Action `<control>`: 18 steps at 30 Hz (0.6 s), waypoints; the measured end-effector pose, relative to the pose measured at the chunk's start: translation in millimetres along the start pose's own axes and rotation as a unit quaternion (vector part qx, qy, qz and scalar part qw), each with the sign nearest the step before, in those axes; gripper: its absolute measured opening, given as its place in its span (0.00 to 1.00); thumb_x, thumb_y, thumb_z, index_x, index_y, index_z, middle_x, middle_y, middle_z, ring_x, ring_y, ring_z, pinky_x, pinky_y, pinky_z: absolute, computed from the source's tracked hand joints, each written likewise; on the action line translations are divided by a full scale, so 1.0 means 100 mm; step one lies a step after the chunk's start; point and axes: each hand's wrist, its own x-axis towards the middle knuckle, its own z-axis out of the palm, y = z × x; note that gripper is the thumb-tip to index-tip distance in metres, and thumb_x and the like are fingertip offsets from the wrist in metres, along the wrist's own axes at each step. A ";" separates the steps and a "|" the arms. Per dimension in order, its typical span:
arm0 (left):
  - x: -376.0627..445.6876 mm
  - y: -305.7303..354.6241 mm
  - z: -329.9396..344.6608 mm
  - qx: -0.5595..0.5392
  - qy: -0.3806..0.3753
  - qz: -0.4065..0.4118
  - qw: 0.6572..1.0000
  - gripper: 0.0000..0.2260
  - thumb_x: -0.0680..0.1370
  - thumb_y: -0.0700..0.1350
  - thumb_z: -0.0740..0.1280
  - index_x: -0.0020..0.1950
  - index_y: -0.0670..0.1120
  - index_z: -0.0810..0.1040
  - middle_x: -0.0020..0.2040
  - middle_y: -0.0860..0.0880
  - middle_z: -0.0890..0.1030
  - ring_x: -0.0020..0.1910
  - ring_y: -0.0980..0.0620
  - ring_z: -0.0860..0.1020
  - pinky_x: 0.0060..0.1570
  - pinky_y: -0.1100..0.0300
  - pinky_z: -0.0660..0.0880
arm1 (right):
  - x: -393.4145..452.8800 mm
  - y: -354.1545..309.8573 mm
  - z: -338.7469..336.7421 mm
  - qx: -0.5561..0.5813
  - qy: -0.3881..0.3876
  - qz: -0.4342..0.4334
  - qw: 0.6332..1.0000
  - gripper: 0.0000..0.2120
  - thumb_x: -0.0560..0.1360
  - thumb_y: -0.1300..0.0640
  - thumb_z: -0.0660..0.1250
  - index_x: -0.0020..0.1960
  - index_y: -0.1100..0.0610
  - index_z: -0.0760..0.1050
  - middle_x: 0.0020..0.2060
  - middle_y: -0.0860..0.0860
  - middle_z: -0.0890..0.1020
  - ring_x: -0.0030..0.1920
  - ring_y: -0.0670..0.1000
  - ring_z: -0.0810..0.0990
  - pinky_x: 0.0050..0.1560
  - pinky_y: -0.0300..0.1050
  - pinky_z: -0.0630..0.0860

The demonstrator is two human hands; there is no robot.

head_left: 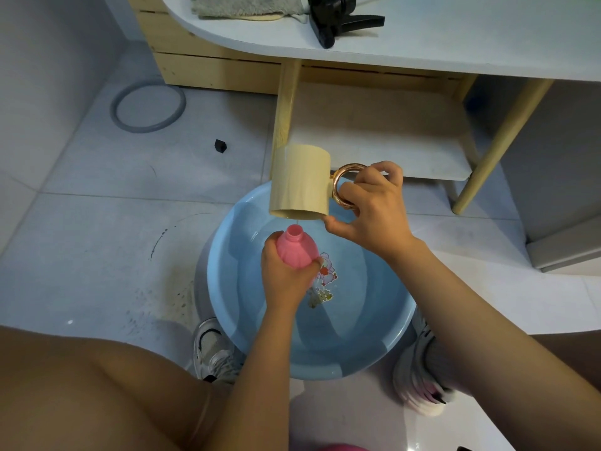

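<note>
A pink plastic bottle with an open neck stands upright over a light blue basin on the floor. My left hand grips the bottle's body from below. A cream mug with a round gold handle is tipped mouth-down just above the bottle's neck. My right hand holds the mug with fingers curled through and around the handle. No stream of liquid is visible between mug and bottle.
A white table stands ahead on wooden legs, carrying a black spray head and a grey cloth. A grey ring and a small black cap lie on the tiles. My shoes flank the basin.
</note>
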 end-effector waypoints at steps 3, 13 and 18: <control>0.00 0.00 0.00 -0.002 0.004 -0.001 1.000 0.37 0.62 0.48 0.81 0.64 0.56 0.65 0.58 0.57 0.70 0.55 0.54 0.71 0.47 0.61 0.73 | -0.01 0.00 -0.01 0.005 -0.006 0.022 1.000 0.17 0.65 0.44 0.69 0.31 0.58 0.71 0.24 0.49 0.71 0.34 0.52 0.72 0.54 0.46 0.61; -0.02 0.08 -0.06 -0.034 0.008 0.004 0.999 0.34 0.62 0.43 0.80 0.59 0.59 0.65 0.56 0.56 0.72 0.53 0.53 0.74 0.46 0.60 0.73 | 0.00 0.10 -0.06 0.045 -0.303 0.432 0.848 0.26 0.74 0.39 0.63 0.27 0.56 0.61 0.25 0.50 0.67 0.33 0.56 0.68 0.38 0.44 0.62; -0.03 0.19 -0.17 -0.033 0.006 0.008 0.999 0.34 0.62 0.44 0.79 0.59 0.61 0.64 0.57 0.57 0.72 0.54 0.52 0.74 0.47 0.57 0.75 | -0.04 0.16 -0.12 0.224 -0.257 0.609 0.716 0.22 0.72 0.44 0.67 0.27 0.56 0.67 0.26 0.51 0.71 0.28 0.51 0.69 0.30 0.43 0.63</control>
